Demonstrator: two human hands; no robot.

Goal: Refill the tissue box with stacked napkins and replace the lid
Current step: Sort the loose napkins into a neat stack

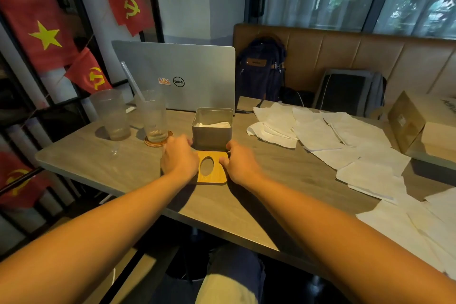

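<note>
Closing up now would be premature: the grey metal tissue box point(212, 131) looks only shallowly filled, and loose napkins point(320, 136) lie spread to its right. The oval-slotted wooden lid point(212, 175) lies flat on the desk just in front of the box. The left hand point(179, 158) and right hand point(238, 165) curl their fingers on the lid's side edges.

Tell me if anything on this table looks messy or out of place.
The napkins lie scattered and overlapping across the table's right side rather than in a stack. The tissue box stands open, nearly empty, its wooden lid flat on the table in front of it. Nothing looks spilled or damaged.
</note>
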